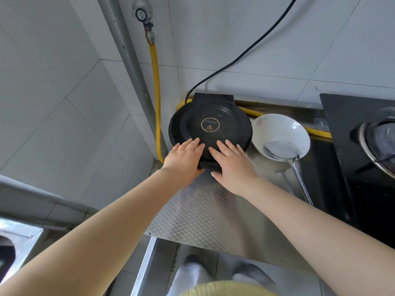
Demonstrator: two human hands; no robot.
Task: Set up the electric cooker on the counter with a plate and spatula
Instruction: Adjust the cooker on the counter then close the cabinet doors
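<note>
Black electric cooker (210, 127) sat mid-frame on the bench (192, 212); left hand (183, 157) and right hand (232, 162) lay flat-fingered on its near edge, thumbs possibly hooked beneath.

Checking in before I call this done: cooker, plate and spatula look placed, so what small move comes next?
Probably lift both hands off. The left hand and right hand lie flat on the closed cooker, which sits on the counter beside the plate holding the spatula.
</note>
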